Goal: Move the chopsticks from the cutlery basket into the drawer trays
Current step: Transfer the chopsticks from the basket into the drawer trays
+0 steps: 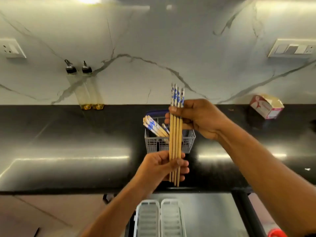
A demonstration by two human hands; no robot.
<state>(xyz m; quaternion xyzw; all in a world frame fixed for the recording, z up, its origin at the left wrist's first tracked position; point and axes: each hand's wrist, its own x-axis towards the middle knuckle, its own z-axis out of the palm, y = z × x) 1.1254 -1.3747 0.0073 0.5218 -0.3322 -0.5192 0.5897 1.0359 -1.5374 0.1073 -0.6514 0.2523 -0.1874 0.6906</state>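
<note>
I hold a bundle of several wooden chopsticks (175, 134) with blue-and-white tops upright above the counter. My right hand (196, 117) grips the bundle near its top. My left hand (162, 166) grips it near the thin lower ends. Behind the bundle stands the grey cutlery basket (188, 142) with a blue handle, and more chopsticks (153, 125) lean to the left inside it. Below the counter edge the drawer is open, with two white slotted trays (160, 218) side by side in it.
The black counter (68, 159) runs across the view, with a marble wall behind. Two oil bottles (89, 93) stand at the back left. A small pink and white carton (266, 106) lies at the back right. A red object (277, 233) shows at the lower right.
</note>
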